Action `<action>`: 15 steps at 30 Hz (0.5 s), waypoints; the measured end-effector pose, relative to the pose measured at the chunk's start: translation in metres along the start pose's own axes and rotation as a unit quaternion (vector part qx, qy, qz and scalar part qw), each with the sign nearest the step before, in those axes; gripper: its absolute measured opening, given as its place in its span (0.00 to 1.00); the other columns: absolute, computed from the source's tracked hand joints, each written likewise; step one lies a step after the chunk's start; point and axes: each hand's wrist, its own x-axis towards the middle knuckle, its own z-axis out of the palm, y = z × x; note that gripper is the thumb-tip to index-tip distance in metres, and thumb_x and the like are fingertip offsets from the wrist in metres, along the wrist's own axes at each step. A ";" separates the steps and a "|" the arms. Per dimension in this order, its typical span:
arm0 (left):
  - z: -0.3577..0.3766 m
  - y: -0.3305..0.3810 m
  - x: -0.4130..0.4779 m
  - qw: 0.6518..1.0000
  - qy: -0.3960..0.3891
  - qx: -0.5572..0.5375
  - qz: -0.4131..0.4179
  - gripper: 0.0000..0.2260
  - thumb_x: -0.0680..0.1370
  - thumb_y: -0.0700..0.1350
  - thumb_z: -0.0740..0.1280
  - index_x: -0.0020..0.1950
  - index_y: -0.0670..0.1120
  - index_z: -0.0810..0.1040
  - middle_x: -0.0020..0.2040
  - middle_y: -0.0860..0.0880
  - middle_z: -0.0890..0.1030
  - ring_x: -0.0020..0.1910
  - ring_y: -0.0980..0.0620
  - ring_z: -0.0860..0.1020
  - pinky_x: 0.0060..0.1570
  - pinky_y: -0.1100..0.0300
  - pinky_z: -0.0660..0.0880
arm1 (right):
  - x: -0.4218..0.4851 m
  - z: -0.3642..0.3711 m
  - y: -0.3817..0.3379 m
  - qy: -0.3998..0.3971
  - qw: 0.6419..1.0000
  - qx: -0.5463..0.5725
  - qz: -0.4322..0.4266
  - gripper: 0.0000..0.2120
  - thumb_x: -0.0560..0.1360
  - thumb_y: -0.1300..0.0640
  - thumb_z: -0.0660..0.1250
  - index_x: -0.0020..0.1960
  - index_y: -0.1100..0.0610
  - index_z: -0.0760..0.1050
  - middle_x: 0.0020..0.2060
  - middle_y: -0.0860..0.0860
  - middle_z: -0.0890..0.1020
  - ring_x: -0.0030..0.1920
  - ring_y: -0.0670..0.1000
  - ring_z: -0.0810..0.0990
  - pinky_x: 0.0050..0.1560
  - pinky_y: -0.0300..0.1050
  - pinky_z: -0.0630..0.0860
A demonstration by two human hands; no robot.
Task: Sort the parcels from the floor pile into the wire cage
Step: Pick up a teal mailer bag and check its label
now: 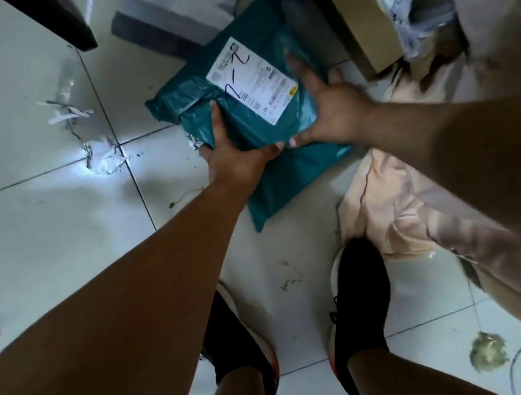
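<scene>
A crinkled teal plastic parcel (253,137), white shipping label (252,79) facing up.

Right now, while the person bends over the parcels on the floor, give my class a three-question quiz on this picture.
1. True or false: only one hand touches the teal parcel.
2. The parcel's label is: A white, B red, C green.
3. Fill in: the left hand grips the parcel with its ____ on top.
Key: 1 false, the right hand rests on it too; 2 A; 3 thumb.

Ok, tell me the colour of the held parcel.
Teal-green poly mailer, white shipping label; head view.
</scene>
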 end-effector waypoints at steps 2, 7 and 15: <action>-0.017 0.011 -0.015 0.999 -0.003 0.037 0.002 0.55 0.64 0.56 0.84 0.80 0.69 0.50 0.70 0.44 0.63 0.71 0.39 0.69 0.71 0.48 0.70 | -0.032 0.004 -0.007 -0.003 0.999 0.034 0.006 0.65 0.63 0.41 0.83 0.78 0.28 0.35 0.69 0.66 0.64 0.66 0.68 0.74 0.69 0.50 0.71; -0.068 0.053 -0.092 0.985 -0.047 0.165 0.020 0.56 0.63 0.57 0.84 0.80 0.70 0.50 0.62 0.47 0.64 0.65 0.39 0.73 0.68 0.52 0.71 | -0.132 -0.012 -0.038 -0.001 0.995 0.089 0.034 0.64 0.62 0.37 0.82 0.74 0.23 0.33 0.62 0.62 0.67 0.61 0.67 0.76 0.68 0.54 0.74; -0.148 0.147 -0.246 0.976 -0.040 0.188 0.106 0.57 0.60 0.51 0.86 0.80 0.68 0.56 0.70 0.45 0.61 0.72 0.43 0.70 0.72 0.60 0.64 | -0.290 -0.100 -0.111 0.093 0.989 0.115 0.017 0.67 0.58 0.37 0.83 0.77 0.26 0.35 0.59 0.57 0.65 0.58 0.64 0.75 0.64 0.55 0.76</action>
